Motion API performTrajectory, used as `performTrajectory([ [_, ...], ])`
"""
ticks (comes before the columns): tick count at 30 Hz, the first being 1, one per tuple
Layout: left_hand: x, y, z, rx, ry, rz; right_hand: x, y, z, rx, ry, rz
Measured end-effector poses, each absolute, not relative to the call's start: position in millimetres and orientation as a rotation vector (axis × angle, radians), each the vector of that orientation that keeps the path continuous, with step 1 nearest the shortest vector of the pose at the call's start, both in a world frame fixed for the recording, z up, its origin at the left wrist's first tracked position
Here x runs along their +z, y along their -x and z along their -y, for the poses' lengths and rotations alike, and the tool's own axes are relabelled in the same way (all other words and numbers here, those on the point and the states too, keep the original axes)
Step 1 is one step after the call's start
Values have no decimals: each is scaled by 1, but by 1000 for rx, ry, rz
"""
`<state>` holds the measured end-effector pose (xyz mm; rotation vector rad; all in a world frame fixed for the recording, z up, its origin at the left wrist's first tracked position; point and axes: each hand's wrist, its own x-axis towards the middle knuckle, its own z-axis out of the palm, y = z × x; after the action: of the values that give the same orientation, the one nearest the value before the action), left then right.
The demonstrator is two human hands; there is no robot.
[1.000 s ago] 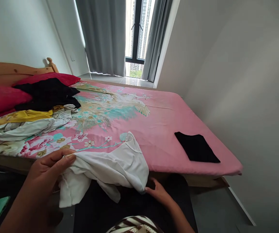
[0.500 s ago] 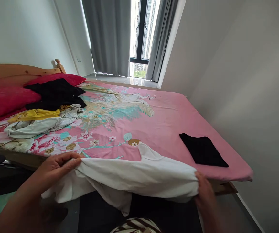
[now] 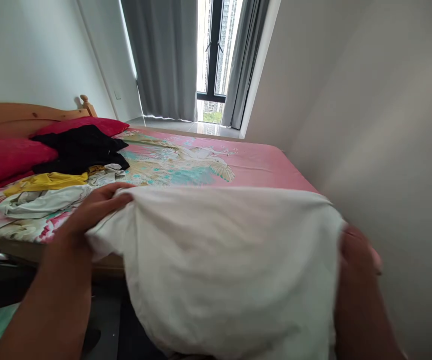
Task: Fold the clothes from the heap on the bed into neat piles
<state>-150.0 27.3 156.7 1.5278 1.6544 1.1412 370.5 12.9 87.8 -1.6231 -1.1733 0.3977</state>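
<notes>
A white T-shirt [image 3: 231, 260] hangs stretched between my two hands, above the near edge of the bed. My left hand [image 3: 105, 202] pinches its upper left part, where a short sleeve droops below the fingers. At the opposite upper corner my right hand [image 3: 356, 245] is closed on the cloth; it is blurred and its fingertips are behind the fabric. The shirt's lower part falls toward my body and covers much of the near bed edge.
Pink floral sheet [image 3: 264, 162] covers the bed. Toward the headboard [image 3: 13, 112] lie red pillows [image 3: 9, 155], a black garment [image 3: 82, 147], a yellow garment [image 3: 48, 181] and a pale garment [image 3: 39, 202]. A wall [image 3: 381, 125] stands close on the right.
Both hands have lifted and spread the white T-shirt, which was bunched low and now hangs opened out. It now hides the folded black garment on the right of the bed.
</notes>
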Motion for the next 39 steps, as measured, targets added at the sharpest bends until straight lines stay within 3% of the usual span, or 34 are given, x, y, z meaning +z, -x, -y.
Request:
performTrajectory([
  [4,89,134,-85,1169,-1459,-1989,55,-344,-51,845,1404,721],
  [7,22,140,-77,1169,-1316,-1890,-2,-340,-37,1269,1186,11],
  [12,-34,146,-18,1236,-1143,-1842,-71,-339,18,1240,1209,-93],
  [17,-28,99,1,1227,-1476,-1828,-68,-302,34,1012,1396,436],
  [22,-13,60,-19,992,-1864,-1874,-48,-254,37,836,1436,967],
  [28,-12,71,-19,676,-1640,-1892,-30,-221,60,814,1383,1333],
  [39,25,55,19,912,-1279,-1287,29,-150,55,627,859,1974],
])
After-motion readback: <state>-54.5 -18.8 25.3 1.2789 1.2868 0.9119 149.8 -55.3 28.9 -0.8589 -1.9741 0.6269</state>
